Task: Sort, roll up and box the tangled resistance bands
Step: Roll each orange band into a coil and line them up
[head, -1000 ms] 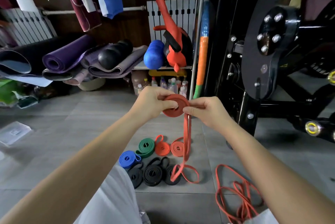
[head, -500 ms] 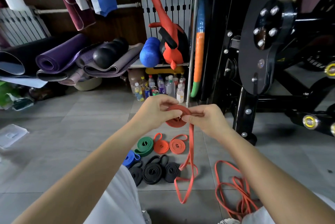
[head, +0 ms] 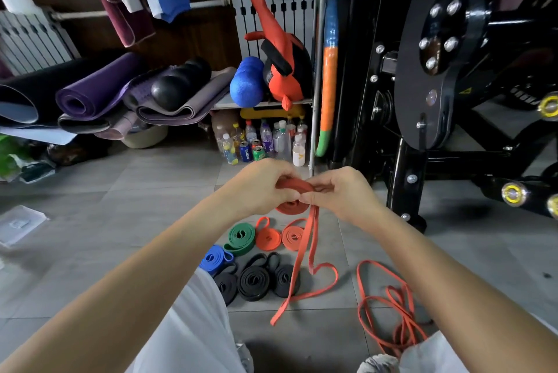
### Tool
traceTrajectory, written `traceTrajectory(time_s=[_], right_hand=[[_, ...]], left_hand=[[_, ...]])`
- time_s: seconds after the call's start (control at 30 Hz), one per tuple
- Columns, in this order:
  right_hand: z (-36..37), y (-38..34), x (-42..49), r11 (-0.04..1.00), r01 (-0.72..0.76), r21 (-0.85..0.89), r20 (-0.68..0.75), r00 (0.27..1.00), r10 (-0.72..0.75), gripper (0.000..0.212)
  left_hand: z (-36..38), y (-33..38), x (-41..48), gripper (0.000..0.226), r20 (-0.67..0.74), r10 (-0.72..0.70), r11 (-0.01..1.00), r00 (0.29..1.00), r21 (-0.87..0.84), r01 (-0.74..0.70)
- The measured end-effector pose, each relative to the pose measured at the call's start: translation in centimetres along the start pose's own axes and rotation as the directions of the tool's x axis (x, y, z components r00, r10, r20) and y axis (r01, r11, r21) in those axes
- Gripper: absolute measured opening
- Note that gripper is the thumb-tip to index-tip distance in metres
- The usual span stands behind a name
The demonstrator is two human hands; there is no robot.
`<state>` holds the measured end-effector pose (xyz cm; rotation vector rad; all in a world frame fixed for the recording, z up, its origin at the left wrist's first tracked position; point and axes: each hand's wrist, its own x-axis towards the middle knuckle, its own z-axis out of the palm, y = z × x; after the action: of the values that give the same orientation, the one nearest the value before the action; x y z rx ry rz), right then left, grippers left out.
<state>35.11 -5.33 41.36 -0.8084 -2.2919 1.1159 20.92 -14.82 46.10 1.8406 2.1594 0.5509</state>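
Observation:
I hold a partly rolled orange-red resistance band [head: 294, 191] in the air above the floor. My left hand [head: 259, 187] grips the coil from the left. My right hand [head: 338, 191] pinches it from the right, where the loose tail [head: 305, 255] drops to the floor and ends in a loop. On the tiles below lie rolled bands: a green one [head: 240, 236], two orange ones [head: 267, 238] [head: 293, 238], a blue one [head: 215, 259] and three black ones [head: 253, 282]. An unrolled thin orange band [head: 389, 309] lies tangled at the right.
A clear plastic box [head: 18, 223] sits on the floor at far left. Rolled yoga mats [head: 93, 94], bottles [head: 265, 143] under a shelf and a black exercise machine [head: 437, 85] at the right surround the grey tiled floor. My knees in white cloth show at the bottom.
The coil has turned in my hands and taken up more band. The hanging tail has swung and its floor loop shifted to the right. The view dropped slightly.

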Motion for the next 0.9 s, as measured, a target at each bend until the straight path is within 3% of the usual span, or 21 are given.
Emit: traceTrajectory(time_s=[0.1, 0.2, 0.33, 0.4, 0.47, 0.53, 0.6, 0.63, 0.67, 0.7, 0.73, 0.77, 0.8, 0.83, 0.9], right_hand=[[-0.2, -0.1, 0.0, 0.996, 0.007, 0.09, -0.03, 1.0, -0.005, 0.022], [-0.1, 0.3, -0.6, 0.971, 0.011, 0.238, -0.042, 0.999, -0.001, 0.023], [0.2, 0.9, -1.8, 0.919, -0.004, 0.395, -0.081, 0.996, 0.04, 0.026], [0.5, 1.0, -2.3, 0.899, 0.015, 0.438, -0.117, 0.992, 0.04, 0.027], [1.0, 1.3, -2.9, 0.891, 0.019, 0.453, -0.144, 0.988, 0.053, 0.023], [1.4, 1.8, -3.6, 0.896, 0.006, 0.445, -0.146, 0.987, 0.066, 0.02], [1.6, 2.5, -4.3, 0.906, -0.01, 0.423, -0.115, 0.991, 0.065, 0.021], [1.5, 2.9, -4.6, 0.923, -0.018, 0.385, -0.088, 0.995, 0.056, 0.023], [1.4, 3.3, -4.9, 0.946, -0.027, 0.322, -0.059, 0.997, 0.048, 0.024], [1.4, 3.6, -5.2, 0.973, -0.036, 0.23, -0.033, 0.998, 0.044, 0.021], [1.5, 3.9, -5.4, 0.996, -0.035, 0.088, -0.011, 0.999, 0.036, 0.015], [1.7, 4.1, -5.5, 0.997, -0.008, -0.081, 0.013, 1.0, 0.009, 0.01], [1.9, 4.2, -5.7, 0.97, 0.048, -0.24, 0.037, 0.999, -0.04, 0.012], [2.3, 4.2, -5.8, 0.933, 0.109, -0.344, 0.057, 0.994, -0.095, 0.015], [2.7, 3.8, -6.0, 0.899, 0.165, -0.406, 0.055, 0.986, -0.156, 0.016]], left_hand=[[-0.1, -0.1, 0.2, 0.014, -0.073, 0.007, 1.0, 0.997, 0.012, -0.006], [-0.2, -0.4, 0.0, 0.015, -0.124, -0.072, 0.954, 0.99, -0.297, 0.033], [0.8, -0.7, -1.3, 0.026, -0.186, -0.227, 0.769, 0.956, -0.636, 0.059], [2.0, -0.8, -2.2, 0.025, -0.188, -0.295, 0.587, 0.937, -0.809, 0.023], [3.6, -0.9, -3.0, 0.019, -0.125, -0.321, 0.286, 0.939, -0.958, -0.029], [5.4, -0.8, -3.8, 0.021, -0.013, -0.306, 0.017, 0.952, -1.0, -0.008], [7.1, -0.9, -4.5, 0.023, 0.101, -0.309, -0.089, 0.946, -0.993, 0.077], [7.6, -0.9, -4.6, 0.022, 0.132, -0.327, -0.044, 0.936, -0.991, 0.124], [7.9, -1.1, -4.6, 0.022, 0.122, -0.353, 0.109, 0.928, -0.979, 0.17], [8.0, -1.3, -4.6, 0.027, 0.062, -0.364, 0.376, 0.929, -0.903, 0.207], [8.0, -1.6, -4.5, 0.035, -0.024, -0.324, 0.671, 0.946, -0.711, 0.212], [8.1, -1.8, -4.4, 0.042, -0.073, -0.217, 0.88, 0.974, -0.447, 0.162], [8.1, -1.7, -4.4, 0.043, -0.067, -0.088, 0.98, 0.994, -0.185, 0.074], [8.1, -1.5, -4.4, 0.036, -0.023, 0.005, 1.0, 1.0, 0.018, -0.004], [8.4, -1.1, -4.5, 0.024, 0.035, 0.047, 0.978, 0.998, 0.201, -0.053]])
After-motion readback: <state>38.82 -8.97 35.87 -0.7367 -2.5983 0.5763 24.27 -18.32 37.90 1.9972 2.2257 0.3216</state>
